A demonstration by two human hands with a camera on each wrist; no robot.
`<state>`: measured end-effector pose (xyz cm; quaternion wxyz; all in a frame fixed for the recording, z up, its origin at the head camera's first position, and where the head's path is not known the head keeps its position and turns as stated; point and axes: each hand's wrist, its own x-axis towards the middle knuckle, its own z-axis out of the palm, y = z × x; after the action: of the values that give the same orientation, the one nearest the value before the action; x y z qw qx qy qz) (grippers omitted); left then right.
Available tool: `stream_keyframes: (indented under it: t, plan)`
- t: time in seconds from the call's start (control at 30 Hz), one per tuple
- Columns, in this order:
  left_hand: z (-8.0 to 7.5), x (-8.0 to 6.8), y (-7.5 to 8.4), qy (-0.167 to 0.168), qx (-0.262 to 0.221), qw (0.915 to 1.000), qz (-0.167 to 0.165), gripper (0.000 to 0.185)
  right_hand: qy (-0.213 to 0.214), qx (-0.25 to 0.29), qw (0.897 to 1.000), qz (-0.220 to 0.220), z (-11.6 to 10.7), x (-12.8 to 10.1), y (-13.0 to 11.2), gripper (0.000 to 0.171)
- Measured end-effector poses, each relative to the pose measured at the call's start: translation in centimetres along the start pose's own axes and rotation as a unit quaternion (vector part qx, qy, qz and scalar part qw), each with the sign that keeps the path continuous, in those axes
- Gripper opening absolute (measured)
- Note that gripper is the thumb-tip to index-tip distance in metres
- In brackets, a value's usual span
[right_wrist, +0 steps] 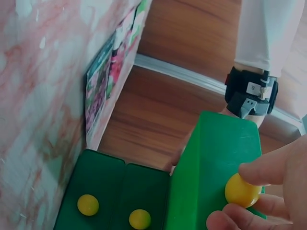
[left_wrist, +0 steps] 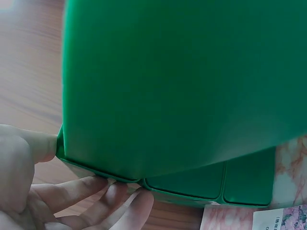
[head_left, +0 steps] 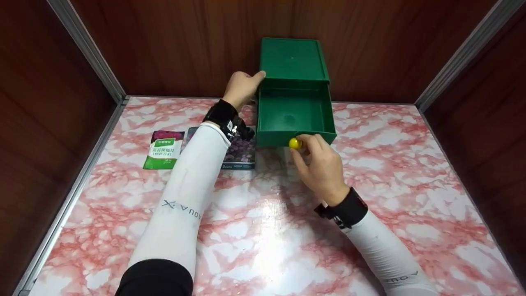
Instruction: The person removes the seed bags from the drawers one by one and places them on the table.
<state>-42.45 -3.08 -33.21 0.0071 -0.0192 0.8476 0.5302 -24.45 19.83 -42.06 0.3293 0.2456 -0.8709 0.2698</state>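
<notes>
Right hand (head_left: pixel 321 164) pinched one yellow knob (head_left: pixel 294 143) of three; left hand (head_left: pixel 244 87) gripped one green cabinet (head_left: pixel 292 59). One drawer (head_left: pixel 272 139) stood out, two lower drawers (right_wrist: pixel 103 175) closed.

Around the green drawer cabinet (head_left: pixel 292 59), a hand could pass over marbled tabletop (head_left: pixel 386 131) at 4 o'clock; wooden wall (head_left: pixel 205 49) blocks 12, left forearm (head_left: pixel 176 205) 7 to 8, right hand (head_left: pixel 322 166) 5.

- looks like a small recording booth, maybe in a lab
- dark wood-grain panels (head_left: pixel 185 41) on three sides
- metal strips (head_left: pixel 89 49) up the corners
- pink marble-print counter (head_left: pixel 411 172) boxed in between
- black wrist-worn cameras (head_left: pixel 222 116) kinda give it away
</notes>
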Motion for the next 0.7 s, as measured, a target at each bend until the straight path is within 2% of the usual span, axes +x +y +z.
stream_keyframes:
  t: [0.33, 0.47, 0.7]
  plan:
    - [0.4, 0.1, 0.5, -0.010, -0.016, 0.9997, -0.017, 0.066, 0.009, 0.004, 1.000, 0.006, 0.3, 2.3, 1.4, 0.031]
    - [0.5, -0.1, 0.5, -0.012, -0.029, 0.9992, -0.023, 0.065, 0.003, 0.010, 1.000, 0.019, 0.4, 3.3, 2.0, 0.030]
    - [0.9, 0.0, 0.6, -0.017, -0.021, 0.9993, -0.027, 0.066, -0.010, 0.018, 0.998, 0.052, 0.6, 4.8, 2.9, 0.032]
